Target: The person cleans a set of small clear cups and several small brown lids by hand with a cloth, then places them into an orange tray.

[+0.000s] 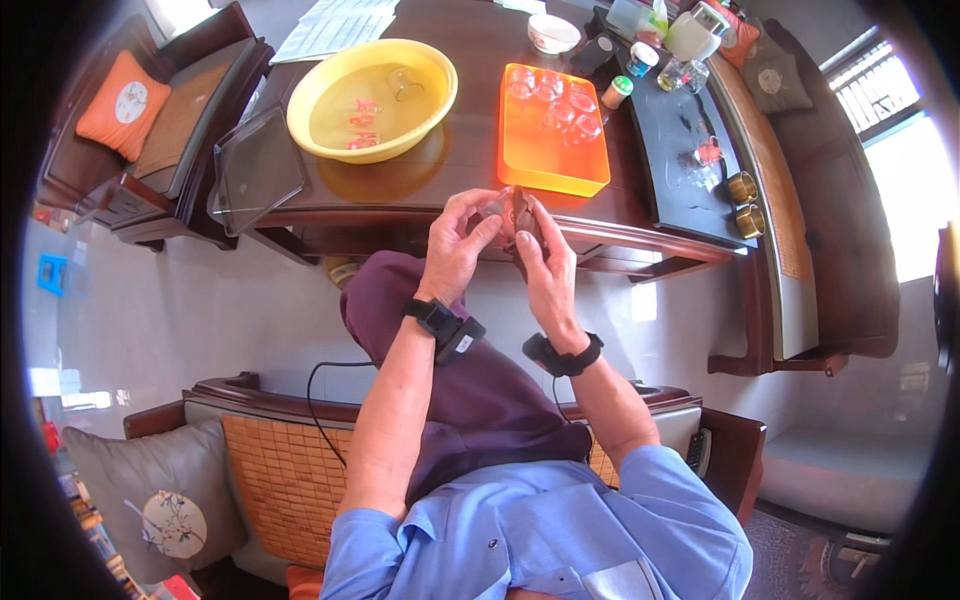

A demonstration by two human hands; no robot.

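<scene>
Close to the near edge of the dark wooden table, my left hand (453, 248) is closed around a small clear glass cup (494, 208). My right hand (549, 272) grips a brown cloth (522, 212) against the cup, and part of the cloth hangs below the fingers. Just beyond my hands sits an orange tray (553, 178) with several small clear glass cups (560, 115) in its far part. To its left stands a yellow basin (350, 154) of water. A clear glass (405, 84) and some red-marked items (362, 122) show in the water.
A clear plastic lid (258, 168) lies at the table's left edge. On the right, a black tea tray (690, 165) bears two brass-coloured cups (746, 204). A white bowl (553, 34), small jars (617, 92) and paper sheets (330, 28) are farther back. Cables run from both wristbands.
</scene>
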